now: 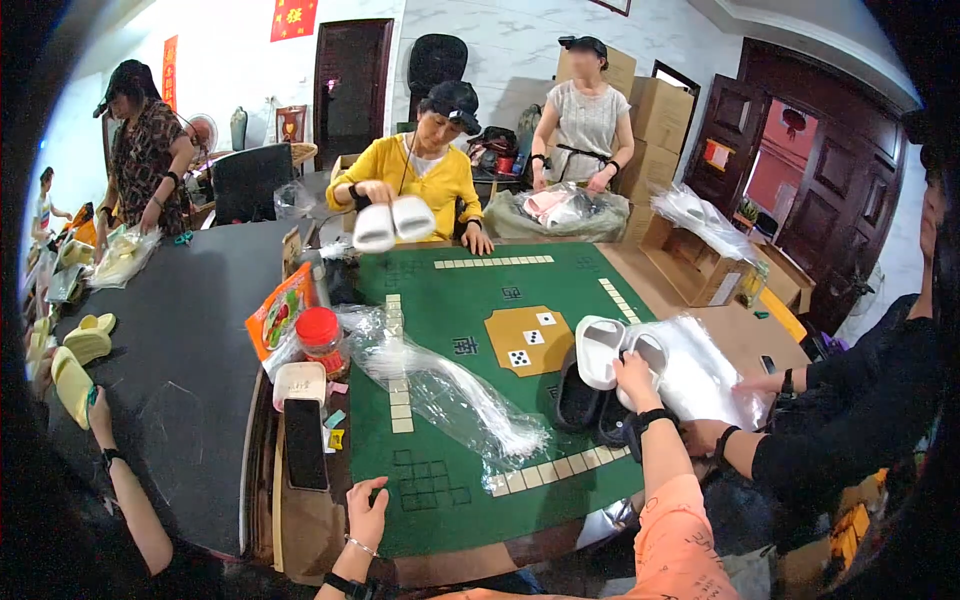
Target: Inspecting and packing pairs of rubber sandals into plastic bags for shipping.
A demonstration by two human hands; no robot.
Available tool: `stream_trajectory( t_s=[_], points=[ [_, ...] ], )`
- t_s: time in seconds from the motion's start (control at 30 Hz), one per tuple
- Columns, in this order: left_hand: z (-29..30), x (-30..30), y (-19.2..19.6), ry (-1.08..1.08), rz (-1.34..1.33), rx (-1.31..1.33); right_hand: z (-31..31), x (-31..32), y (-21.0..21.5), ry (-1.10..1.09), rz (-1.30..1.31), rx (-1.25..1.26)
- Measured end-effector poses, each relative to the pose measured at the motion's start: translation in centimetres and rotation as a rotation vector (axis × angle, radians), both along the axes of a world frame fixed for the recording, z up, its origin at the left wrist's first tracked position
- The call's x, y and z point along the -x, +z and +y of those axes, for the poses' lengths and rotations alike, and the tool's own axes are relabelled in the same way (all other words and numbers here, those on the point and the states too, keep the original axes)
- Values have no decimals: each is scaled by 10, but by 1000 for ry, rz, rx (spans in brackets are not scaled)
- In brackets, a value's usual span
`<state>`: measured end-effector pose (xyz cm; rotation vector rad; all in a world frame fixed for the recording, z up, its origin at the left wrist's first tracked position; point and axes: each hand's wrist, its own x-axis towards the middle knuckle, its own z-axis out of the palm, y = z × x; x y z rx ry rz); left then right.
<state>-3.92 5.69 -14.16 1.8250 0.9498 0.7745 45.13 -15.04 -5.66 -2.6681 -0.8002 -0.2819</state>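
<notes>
With my right hand (634, 383) I grip a pair of white slide slippers (599, 352) near the right edge of the green mahjong-patterned mat (460, 290); the fingertips are partly hidden by the slippers. Just left of and below them lies a pair of dark slippers (576, 396), partly covered. My left hand (367, 515) hovers by the mat's near left corner, fingers loosely bent and apart, with nothing in it. A clear plastic bag (450, 385) stretches across the mat between my hands.
Left of the mat are a red-lidded jar (321, 340), a phone (305, 445) and a black table (190, 330). A stack of clear bags (695, 365) lies at right, by a co-worker's hands. Across the table, a person in yellow holds white slippers (394, 222).
</notes>
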Motion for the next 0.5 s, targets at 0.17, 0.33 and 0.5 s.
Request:
stream_trajectory(
  t_s=[0.17,0.33,0.5],
  points=[
    [-3,-3,6,-27,21,-69,2,20,8,-85,-255,-164],
    [-7,2,6,-7,52,-91,32,113,36,326,-390,-467],
    [-8,5,3,-15,46,-120,58,167,25,568,-211,-358]
  ],
)
